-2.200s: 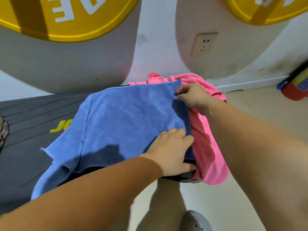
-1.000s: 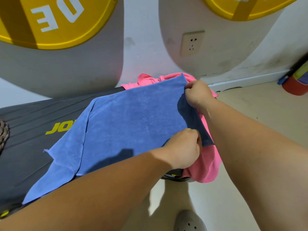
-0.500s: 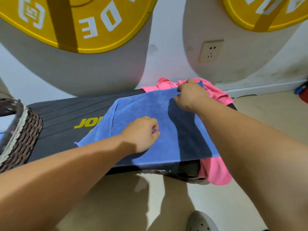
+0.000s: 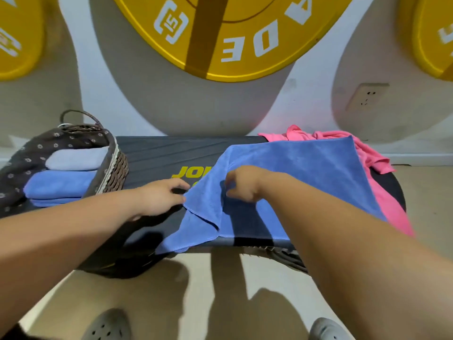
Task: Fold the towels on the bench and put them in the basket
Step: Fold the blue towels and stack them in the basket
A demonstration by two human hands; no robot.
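Pinching: left hand [image 4: 159,198] holds blue towel [image 4: 306,173] at its left corner, right hand [image 4: 241,184] grips the edge beside. Towel spread on bench [image 4: 159,152], basket [image 4: 117,168] at 9 o'clock. Light, limp; probably best taken by corners.

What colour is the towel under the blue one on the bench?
Pink. The head view shows the pink towel best, beneath the blue towel.
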